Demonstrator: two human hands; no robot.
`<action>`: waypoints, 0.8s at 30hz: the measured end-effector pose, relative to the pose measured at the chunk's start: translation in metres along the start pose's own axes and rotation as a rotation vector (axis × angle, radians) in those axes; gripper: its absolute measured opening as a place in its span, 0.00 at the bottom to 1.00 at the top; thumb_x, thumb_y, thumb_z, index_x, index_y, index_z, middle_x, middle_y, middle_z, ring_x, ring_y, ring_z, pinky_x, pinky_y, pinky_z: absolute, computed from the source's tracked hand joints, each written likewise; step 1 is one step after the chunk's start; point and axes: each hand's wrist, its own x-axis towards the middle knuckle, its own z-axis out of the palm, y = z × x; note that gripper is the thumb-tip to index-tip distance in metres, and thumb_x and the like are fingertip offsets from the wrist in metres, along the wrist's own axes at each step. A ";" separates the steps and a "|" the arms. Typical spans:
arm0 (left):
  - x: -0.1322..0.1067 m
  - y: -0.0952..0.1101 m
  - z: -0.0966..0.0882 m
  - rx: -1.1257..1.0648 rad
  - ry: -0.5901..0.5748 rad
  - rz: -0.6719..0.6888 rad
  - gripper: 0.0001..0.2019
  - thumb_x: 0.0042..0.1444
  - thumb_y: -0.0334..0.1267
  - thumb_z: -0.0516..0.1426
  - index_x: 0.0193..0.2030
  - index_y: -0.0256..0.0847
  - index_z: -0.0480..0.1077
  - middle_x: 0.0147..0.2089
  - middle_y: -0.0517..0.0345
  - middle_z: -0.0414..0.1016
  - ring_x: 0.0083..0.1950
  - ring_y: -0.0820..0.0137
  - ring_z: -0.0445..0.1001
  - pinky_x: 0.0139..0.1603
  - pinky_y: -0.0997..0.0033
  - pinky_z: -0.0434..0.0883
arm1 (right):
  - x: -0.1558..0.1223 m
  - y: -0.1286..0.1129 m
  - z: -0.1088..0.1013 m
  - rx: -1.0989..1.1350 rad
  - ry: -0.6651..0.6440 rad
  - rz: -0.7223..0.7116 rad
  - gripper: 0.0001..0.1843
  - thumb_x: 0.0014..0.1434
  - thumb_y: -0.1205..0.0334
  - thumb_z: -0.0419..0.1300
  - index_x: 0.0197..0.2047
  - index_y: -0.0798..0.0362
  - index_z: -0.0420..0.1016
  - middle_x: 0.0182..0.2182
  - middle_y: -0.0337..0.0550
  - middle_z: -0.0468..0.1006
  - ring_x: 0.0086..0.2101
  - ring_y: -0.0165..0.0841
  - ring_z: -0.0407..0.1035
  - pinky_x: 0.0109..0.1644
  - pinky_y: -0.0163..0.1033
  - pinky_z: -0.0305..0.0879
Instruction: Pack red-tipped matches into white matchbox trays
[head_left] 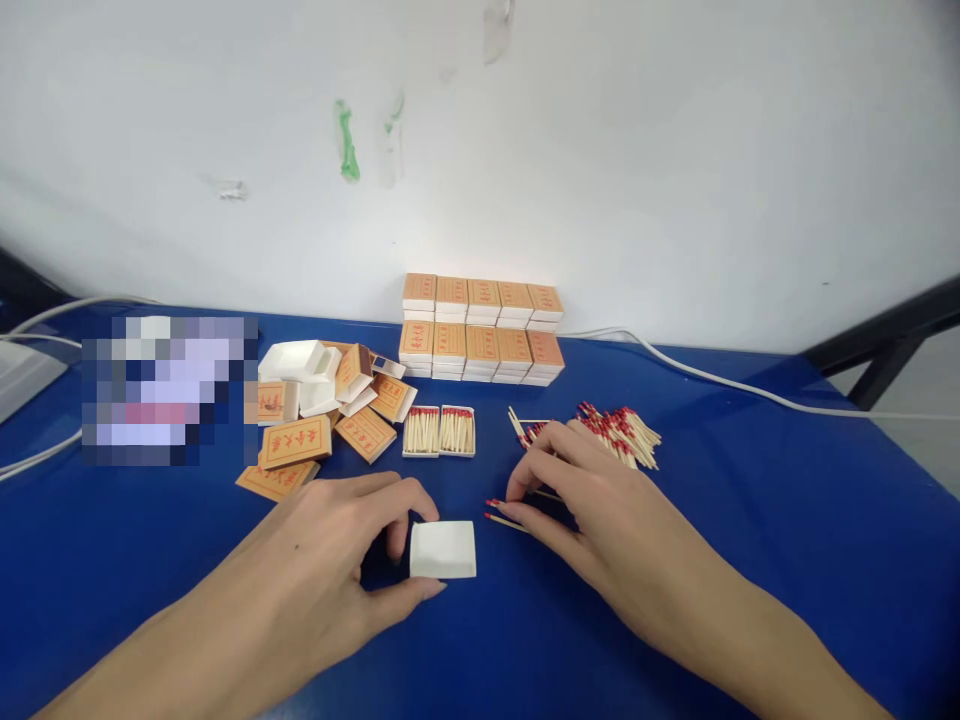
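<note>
My left hand [345,545] rests on the blue table [750,540] with thumb and fingers closed round the left end of a small white matchbox tray [444,549]. My right hand [577,490] lies just right of it, fingertips pinching at a few red-tipped matches [502,518] on the cloth. Behind that hand lies a loose pile of matches [622,433]. Two filled open trays [439,431] sit side by side beyond the white tray.
A stacked block of orange matchboxes [481,328] stands against the white wall. A scatter of orange sleeves and empty white trays [322,410] lies at the left. A blurred patch [169,390] and white cables [712,378] cross the table edges.
</note>
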 end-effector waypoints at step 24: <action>0.002 -0.004 -0.002 0.028 -0.068 -0.028 0.10 0.66 0.48 0.68 0.52 0.55 0.78 0.32 0.72 0.75 0.23 0.77 0.66 0.24 0.74 0.59 | -0.008 -0.003 0.011 -0.052 0.093 0.030 0.09 0.70 0.62 0.73 0.38 0.48 0.78 0.39 0.39 0.80 0.38 0.37 0.78 0.39 0.42 0.72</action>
